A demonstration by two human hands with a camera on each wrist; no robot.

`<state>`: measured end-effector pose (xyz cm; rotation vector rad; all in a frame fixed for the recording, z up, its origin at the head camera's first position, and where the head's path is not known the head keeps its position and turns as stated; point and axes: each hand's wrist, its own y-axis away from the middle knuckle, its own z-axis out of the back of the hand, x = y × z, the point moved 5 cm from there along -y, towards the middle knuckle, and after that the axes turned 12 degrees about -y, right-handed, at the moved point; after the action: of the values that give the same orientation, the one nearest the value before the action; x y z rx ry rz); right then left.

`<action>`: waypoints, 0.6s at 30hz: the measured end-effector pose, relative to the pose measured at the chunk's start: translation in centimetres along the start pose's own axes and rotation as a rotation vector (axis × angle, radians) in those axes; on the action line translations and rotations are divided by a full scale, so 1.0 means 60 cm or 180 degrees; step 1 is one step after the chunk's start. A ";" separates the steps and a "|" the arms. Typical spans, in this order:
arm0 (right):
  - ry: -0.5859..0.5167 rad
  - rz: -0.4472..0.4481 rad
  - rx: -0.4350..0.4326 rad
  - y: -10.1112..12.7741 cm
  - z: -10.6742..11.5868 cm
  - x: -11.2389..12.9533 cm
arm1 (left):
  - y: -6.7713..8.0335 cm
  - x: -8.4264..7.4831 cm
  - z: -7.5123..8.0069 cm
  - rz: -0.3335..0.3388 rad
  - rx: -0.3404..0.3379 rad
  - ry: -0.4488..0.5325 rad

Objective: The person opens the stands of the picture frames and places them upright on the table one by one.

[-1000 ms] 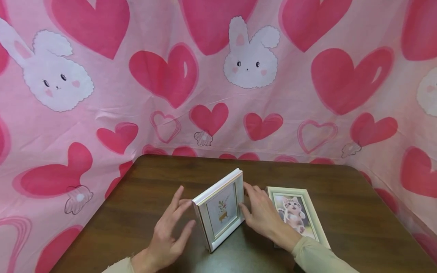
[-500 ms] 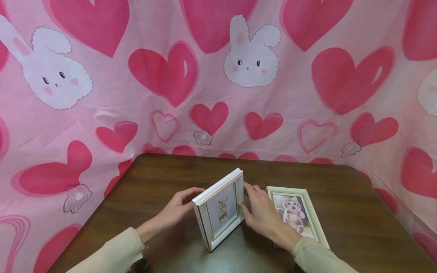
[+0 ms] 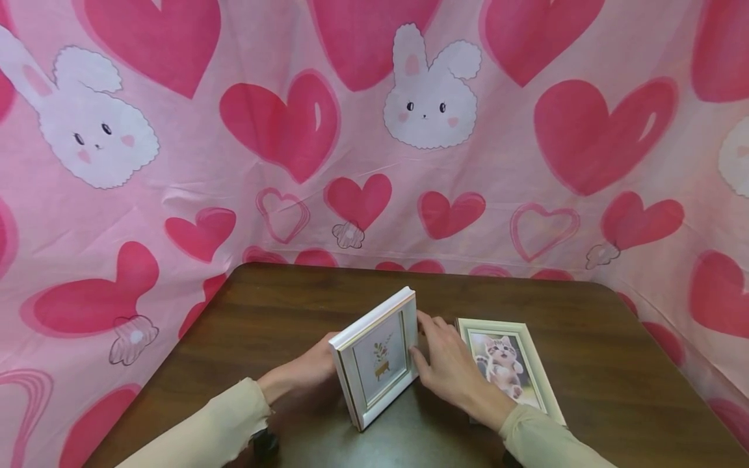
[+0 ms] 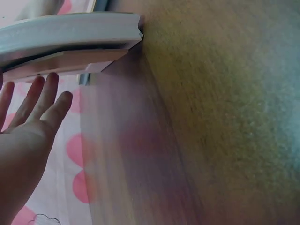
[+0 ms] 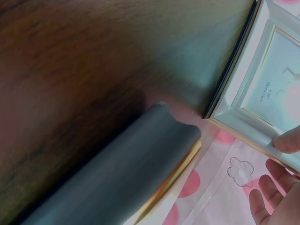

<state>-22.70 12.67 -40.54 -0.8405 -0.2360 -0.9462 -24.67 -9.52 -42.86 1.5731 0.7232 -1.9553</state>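
Note:
A white picture frame [image 3: 380, 364] with a potted-plant print stands upright on the table, turned at an angle. My right hand [image 3: 447, 364] grips its right side, the thumb on the front moulding and the fingers towards the back. My left hand [image 3: 307, 369] reaches behind the frame's left side, where its fingertips are hidden in the head view. In the left wrist view the fingers [image 4: 48, 96] are extended, their tips right at the brown backing panel [image 4: 70, 61].
A second frame [image 3: 541, 377], pale, with a kitten picture, lies flat on the brown table [image 3: 281, 292] beside my right hand. A pink cloth [image 3: 363, 156] with hearts and rabbits hangs behind and around the table.
My left hand has moved from beside the frame's left edge, fingers spread, to behind it. The right hand and both frames have stayed in place.

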 end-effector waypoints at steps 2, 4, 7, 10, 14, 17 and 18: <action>-0.0002 0.0034 0.0001 -0.001 -0.001 0.000 | 0.000 0.000 0.000 -0.0018 0.0061 0.0055; 0.0002 0.0066 -0.0001 -0.001 -0.001 0.001 | 0.001 0.000 0.001 -0.0039 0.0070 -0.0005; 0.0013 0.0099 -0.0015 -0.001 -0.001 0.001 | 0.002 0.000 0.003 -0.0069 0.0077 -0.0073; 0.0013 0.0103 -0.0029 0.000 -0.001 0.001 | 0.002 -0.002 0.001 -0.0101 0.0106 -0.0002; 0.0001 0.0084 -0.0024 0.001 -0.001 0.000 | 0.001 -0.004 -0.004 -0.0131 0.0119 0.0120; -0.0009 0.0069 -0.0015 0.001 -0.001 0.000 | 0.001 -0.007 -0.004 -0.0201 0.0040 0.0029; -0.0011 0.0065 -0.0013 0.001 -0.001 -0.001 | 0.001 -0.007 -0.003 -0.0207 0.0028 0.0020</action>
<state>-22.67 12.66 -40.65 -0.8470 -0.2282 -0.9264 -24.42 -9.40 -42.47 1.5797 0.7783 -2.0034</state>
